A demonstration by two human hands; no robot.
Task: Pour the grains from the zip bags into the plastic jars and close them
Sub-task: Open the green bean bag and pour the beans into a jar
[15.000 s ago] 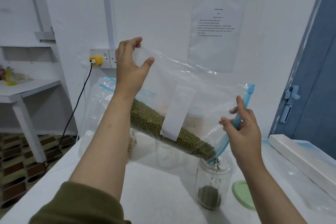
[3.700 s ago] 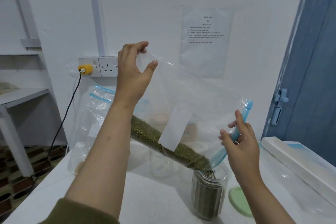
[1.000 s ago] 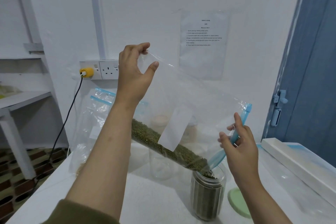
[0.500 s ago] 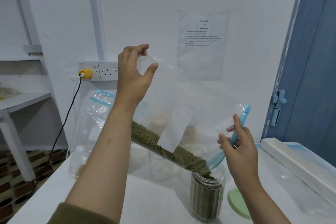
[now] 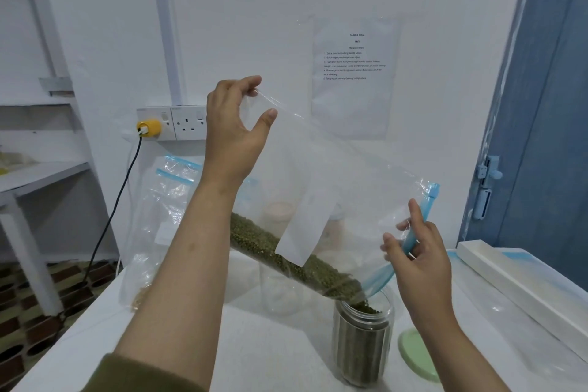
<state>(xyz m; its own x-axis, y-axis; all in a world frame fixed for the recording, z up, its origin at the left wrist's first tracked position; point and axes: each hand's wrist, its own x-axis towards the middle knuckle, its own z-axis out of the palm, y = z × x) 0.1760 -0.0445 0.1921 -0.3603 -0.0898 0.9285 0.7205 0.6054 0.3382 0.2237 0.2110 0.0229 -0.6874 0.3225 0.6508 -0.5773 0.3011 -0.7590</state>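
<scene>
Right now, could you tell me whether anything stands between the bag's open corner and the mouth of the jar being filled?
Nothing visible does. The zip bag empties its green grains straight into the lidless jar; the green lid lies on the table beside it.

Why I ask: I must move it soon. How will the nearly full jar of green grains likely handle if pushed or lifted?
The plastic jar is filled to its mouth, so probably heavy for its size. Tall and narrow, it may tip if pushed high. Its green lid lies beside it, so grains could spill.
</scene>
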